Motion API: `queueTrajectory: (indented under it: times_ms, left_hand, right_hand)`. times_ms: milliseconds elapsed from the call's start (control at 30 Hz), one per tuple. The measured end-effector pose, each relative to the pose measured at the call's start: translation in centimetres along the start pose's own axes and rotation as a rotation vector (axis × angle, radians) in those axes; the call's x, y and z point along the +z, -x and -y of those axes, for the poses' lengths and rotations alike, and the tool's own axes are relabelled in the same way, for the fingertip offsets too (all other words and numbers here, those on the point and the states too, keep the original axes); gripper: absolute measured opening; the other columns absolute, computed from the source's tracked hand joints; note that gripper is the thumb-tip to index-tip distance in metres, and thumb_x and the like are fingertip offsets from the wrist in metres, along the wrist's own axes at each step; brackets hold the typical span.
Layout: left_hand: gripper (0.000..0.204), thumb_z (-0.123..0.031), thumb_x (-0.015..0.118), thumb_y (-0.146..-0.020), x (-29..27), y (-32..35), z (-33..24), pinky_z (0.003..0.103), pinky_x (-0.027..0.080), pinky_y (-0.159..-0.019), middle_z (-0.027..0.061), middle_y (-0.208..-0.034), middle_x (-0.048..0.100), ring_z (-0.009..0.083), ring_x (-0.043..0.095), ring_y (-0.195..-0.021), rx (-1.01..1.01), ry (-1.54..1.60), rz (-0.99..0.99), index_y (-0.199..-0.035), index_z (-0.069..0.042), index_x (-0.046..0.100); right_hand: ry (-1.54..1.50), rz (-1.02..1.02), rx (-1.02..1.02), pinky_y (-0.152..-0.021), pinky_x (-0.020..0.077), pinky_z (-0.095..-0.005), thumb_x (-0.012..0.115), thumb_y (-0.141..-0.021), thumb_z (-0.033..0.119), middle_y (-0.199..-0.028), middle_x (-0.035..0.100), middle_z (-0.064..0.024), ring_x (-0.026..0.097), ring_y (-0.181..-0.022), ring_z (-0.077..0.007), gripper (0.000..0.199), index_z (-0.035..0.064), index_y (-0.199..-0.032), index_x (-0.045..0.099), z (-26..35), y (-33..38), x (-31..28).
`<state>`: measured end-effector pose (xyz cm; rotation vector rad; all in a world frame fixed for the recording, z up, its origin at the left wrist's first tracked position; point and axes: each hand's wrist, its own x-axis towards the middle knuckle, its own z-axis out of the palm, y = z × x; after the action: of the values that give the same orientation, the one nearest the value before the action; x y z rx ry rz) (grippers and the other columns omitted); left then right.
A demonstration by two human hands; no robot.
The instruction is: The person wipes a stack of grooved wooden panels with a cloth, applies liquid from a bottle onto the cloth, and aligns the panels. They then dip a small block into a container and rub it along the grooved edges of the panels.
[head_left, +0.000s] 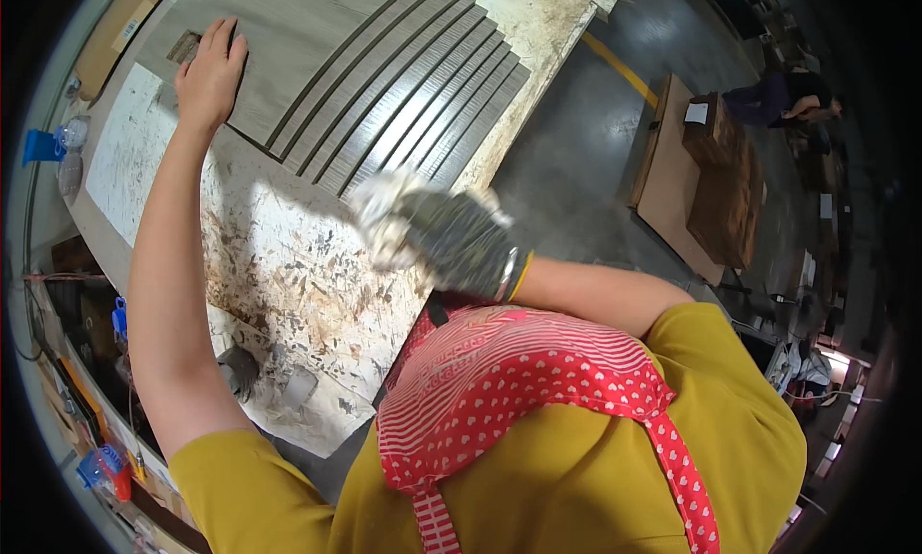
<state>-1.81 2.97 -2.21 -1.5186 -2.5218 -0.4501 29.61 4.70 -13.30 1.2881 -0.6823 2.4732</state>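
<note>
We saw the left hand (209, 72) stretched far out over the work surface (288, 266), bare, with its fingers spread nearly flat and its palm pressed down on the top grey wood-grain plank (317, 36). It gripped nothing; it only lay on the board, near the board's left end. Just beyond the fingertips sat a small brown block (182, 46), touching or almost touching them; we could not tell which.

The planks formed a fanned stack (423, 112), each lower one showing as a narrow grey stripe stepped out toward the right, near the surface's far right edge. The surface itself was pale and heavily stained with brown flecks and scrapes.

The right hand (437, 232) wore a dark glove with a whitish, worn palm and was raised close to the chest, above the near edge of the surface. It was blurred, the fingers looked curled, and we could not tell whether it held anything.

At the left rim lay a white rectangular sheet (125, 151) flat on the surface, and beside it a blue plastic piece (40, 146) and a clear bag (72, 136). Lower left, a blue and red package (106, 468) sat near the edge of the view. To the right, on the dark floor (567, 170) with its yellow line (619, 69), brown boards (720, 180) were stacked on a flat sheet, with a small white label (696, 112) on top.
</note>
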Motion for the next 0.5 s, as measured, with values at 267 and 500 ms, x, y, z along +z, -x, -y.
queueTrajectory:
  times_ms: [267,500]
  left_hand:
    - [0.054,-0.046,0.033,-0.094,0.1,0.3,0.8,0.048,0.021,-0.110,0.0013,-0.148,0.037,0.0225,0.039,-0.133,-0.007,-0.021,-0.036,-0.141,-0.019,0.040]
    - [0.052,-0.046,0.035,-0.096,0.6,-0.1,1.4,0.046,0.023,-0.109,0.0000,-0.149,0.036,0.0213,0.036,-0.135,0.022,-0.044,-0.060,-0.141,-0.021,0.040]
  right_hand:
    - [0.376,-0.955,0.500,-0.081,0.0494,-0.0361,0.053,-0.089,0.015,-0.097,0.063,-0.0121,0.062,-0.089,-0.0278,0.022,0.0037,-0.107,0.059,6.2,-6.1,10.6]
    - [2.411,0.015,0.859,-0.072,0.0470,-0.0412,0.055,-0.074,0.019,-0.109,0.056,-0.0120,0.057,-0.089,-0.0253,0.032,0.0056,-0.102,0.062,3.7,-3.3,8.7]
